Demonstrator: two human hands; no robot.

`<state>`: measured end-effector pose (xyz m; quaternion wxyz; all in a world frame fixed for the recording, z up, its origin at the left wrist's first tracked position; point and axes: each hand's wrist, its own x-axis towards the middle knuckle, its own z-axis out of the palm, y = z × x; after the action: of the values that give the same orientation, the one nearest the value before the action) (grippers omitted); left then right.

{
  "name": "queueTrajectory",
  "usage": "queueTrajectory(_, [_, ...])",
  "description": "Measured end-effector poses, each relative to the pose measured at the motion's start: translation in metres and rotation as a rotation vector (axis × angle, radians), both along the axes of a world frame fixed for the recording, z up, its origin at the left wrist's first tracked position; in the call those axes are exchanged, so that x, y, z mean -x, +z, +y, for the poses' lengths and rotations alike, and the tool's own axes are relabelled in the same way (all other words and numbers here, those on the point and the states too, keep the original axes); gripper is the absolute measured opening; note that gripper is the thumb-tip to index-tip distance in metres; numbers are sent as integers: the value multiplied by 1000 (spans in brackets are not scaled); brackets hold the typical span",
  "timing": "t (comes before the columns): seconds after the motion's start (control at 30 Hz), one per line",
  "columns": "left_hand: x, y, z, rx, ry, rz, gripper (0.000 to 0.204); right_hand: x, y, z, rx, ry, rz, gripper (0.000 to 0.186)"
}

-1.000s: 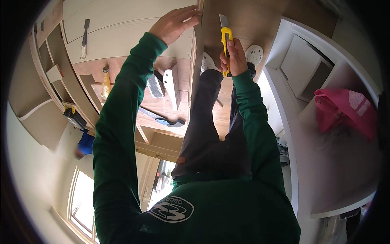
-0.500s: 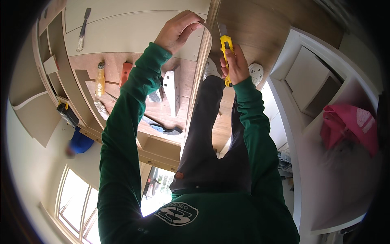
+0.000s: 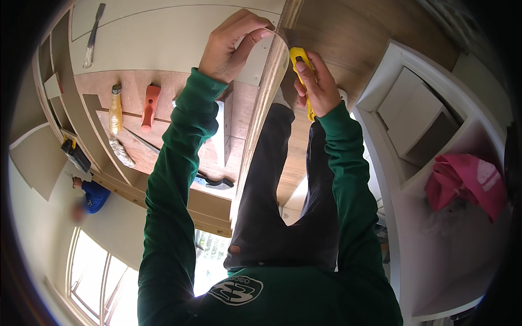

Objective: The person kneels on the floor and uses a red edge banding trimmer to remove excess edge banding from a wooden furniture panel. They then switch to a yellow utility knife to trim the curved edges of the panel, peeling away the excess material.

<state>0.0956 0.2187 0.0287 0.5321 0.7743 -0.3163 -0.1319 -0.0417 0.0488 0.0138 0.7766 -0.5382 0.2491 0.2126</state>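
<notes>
My left hand (image 3: 232, 44) pinches a thin pale strip (image 3: 284, 62) that curves down along the plywood edge (image 3: 255, 136) of the workbench panel (image 3: 114, 30). Just to its right, my right hand (image 3: 321, 81) is closed on a yellow utility knife (image 3: 300, 60), its blade up by the curved strip; I cannot tell whether it touches. A chisel (image 3: 93, 35), a yellow-handled tool (image 3: 115, 108), a red-handled tool (image 3: 149, 106) and a partly hidden white bracket (image 3: 222, 136) lie left of the edge.
At right stands a curved white cabinet (image 3: 399, 49) with a pink cloth (image 3: 462, 185). Cardboard-coloured shelving (image 3: 70, 49) runs along the left. A co-worker in blue (image 3: 95, 195) is by the wall at lower left, above a window.
My left hand has moved down from the top edge, and the pale strip now bows out from it. My right hand has moved right, with the knife tip closer to that strip.
</notes>
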Motion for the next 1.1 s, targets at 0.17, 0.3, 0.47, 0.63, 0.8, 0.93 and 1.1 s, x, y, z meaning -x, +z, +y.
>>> queueTrajectory(0.17, [5, -1, 1, -116, 65, -23, 15, -7, -4, -13, -191, 88, 25, 33])
queueTrajectory(0.3, [10, -1, -2, -126, 129, 9, 17, -2, 0, -20, -159, 160, 6, 31])
queueTrajectory(0.47, [12, -6, -2, -17, 193, 100, 20, 1, 1, -13, -98, 142, -74, 30])
queueTrajectory(0.63, [7, -7, 2, -18, 150, 80, 16, -3, 4, -16, -91, 190, -59, 28])
queueTrajectory(0.8, [4, -4, -3, 37, 158, 67, 11, -8, 6, -21, -55, 238, -68, 24])
queueTrajectory(0.93, [-7, -5, 2, -63, 60, -209, 11, -7, 4, -13, -91, 199, -93, 27])
queueTrajectory(1.1, [3, -10, 1, -39, 137, -177, 12, -1, -3, -10, -151, 159, -113, 30])
